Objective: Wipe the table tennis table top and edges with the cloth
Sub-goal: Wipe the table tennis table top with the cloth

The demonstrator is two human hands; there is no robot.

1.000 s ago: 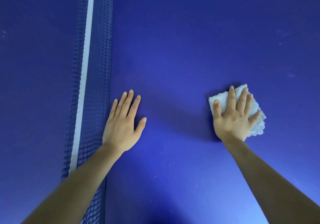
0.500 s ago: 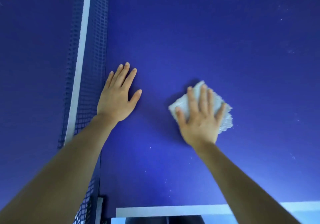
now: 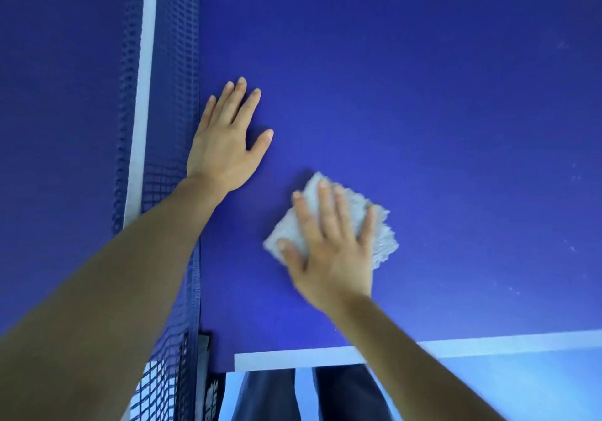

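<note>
No legible text — lettering on net clamp (image 3: 212,394) blurred.

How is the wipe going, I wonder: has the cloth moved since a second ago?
Yes. The cloth under the right hand has slid toward the net and nearer the white edge line.

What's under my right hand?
A white cloth lies under the right hand, flat on the blue table top. Its corners show around the hand; its middle is covered.

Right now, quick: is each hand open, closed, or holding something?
Left hand: open, flat on the table top beside the net, holding nothing.
Right hand: open, straight fingers pressing the cloth down.
</note>
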